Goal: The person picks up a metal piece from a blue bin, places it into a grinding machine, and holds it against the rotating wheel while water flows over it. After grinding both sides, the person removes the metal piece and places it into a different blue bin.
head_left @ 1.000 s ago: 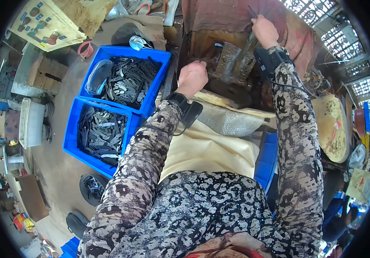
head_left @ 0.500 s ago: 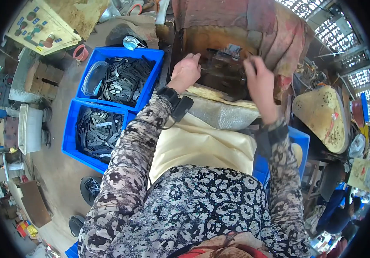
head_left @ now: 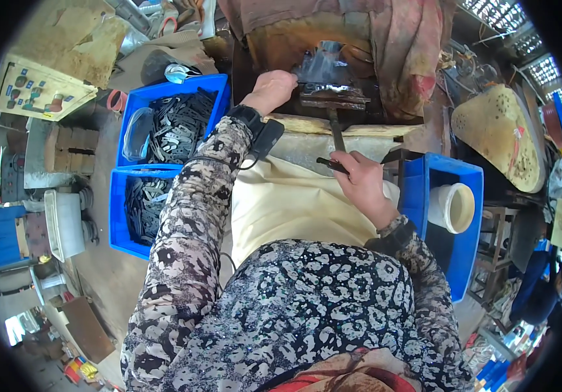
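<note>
At the far left edge of a wet, rust-brown machine trough (head_left: 264,62), my left hand (head_left: 274,90) is closed, its fingertips beside a dark metal fixture (head_left: 334,98). What those fingers hold, if anything, is hidden. Water splashes (head_left: 323,64) just behind the fixture. A metal bar (head_left: 336,130) runs from the fixture toward me, over the trough's pale front edge. At the bar's near end, my right hand (head_left: 362,186) is closed around a dark flat metal strip (head_left: 331,164) that sticks out to the left. Whether that hand also touches the bar, I cannot tell.
Two blue bins (head_left: 116,212) of dark flat metal parts stand at my left. At right is another blue bin (head_left: 418,196) with a white bucket (head_left: 452,208). Reddish cloth (head_left: 418,52) drapes the machine. A yellowish control box (head_left: 39,88) stands far left.
My right hand has come back from the fixture toward me and now has the dark strip in it. The bar and splashing water now show. The view has shifted somewhat.
</note>
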Motion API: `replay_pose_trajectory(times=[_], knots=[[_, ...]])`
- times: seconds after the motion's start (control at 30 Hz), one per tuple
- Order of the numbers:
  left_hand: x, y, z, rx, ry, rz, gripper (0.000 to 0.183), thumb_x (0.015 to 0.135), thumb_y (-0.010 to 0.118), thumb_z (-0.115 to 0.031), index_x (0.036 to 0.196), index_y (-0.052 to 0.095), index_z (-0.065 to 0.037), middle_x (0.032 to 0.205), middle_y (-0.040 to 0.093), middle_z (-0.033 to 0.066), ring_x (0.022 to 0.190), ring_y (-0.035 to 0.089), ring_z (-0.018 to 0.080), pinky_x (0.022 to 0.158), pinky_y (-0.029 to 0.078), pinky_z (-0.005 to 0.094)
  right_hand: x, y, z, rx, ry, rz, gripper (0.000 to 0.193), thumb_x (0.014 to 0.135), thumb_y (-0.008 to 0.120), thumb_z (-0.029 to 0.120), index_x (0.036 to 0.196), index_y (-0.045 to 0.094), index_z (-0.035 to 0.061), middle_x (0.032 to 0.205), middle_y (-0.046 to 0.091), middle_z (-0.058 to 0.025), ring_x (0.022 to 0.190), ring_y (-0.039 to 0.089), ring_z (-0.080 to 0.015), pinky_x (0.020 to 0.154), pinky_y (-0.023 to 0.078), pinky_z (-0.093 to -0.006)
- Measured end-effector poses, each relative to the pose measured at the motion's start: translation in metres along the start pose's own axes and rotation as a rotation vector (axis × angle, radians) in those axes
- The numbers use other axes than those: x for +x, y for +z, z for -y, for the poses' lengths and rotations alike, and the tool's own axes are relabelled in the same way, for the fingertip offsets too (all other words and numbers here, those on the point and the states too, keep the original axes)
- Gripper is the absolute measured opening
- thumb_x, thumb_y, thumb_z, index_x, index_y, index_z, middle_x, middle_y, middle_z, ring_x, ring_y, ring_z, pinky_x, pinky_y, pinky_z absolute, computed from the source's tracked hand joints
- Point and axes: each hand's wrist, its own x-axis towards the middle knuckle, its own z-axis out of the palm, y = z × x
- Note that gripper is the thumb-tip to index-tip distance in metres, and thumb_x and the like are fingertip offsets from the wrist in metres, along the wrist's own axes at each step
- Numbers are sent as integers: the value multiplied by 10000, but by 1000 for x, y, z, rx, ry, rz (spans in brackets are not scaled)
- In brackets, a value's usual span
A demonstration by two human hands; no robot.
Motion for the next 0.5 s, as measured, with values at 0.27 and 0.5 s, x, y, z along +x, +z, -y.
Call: replay_pose_trajectory(times=[0.27,0.5], knots=[[19,42,21,27,-75,147,246,815,494,-80,934,708,-56,963,664,204,957,635,366,845,508,426,25,-3,-17,561,198,131,178,848,675,154,966,654,22,664,553,15,553,531,-126,502,431,-290],[-4,1,3,51,-28,-63,144,799,578,-176,759,678,-81,817,671,158,790,657,330,709,525,446,72,-13,-51,1273,739,-123,167,929,546,148,1063,595,60,732,529,8,582,454,-86,504,358,-244]])
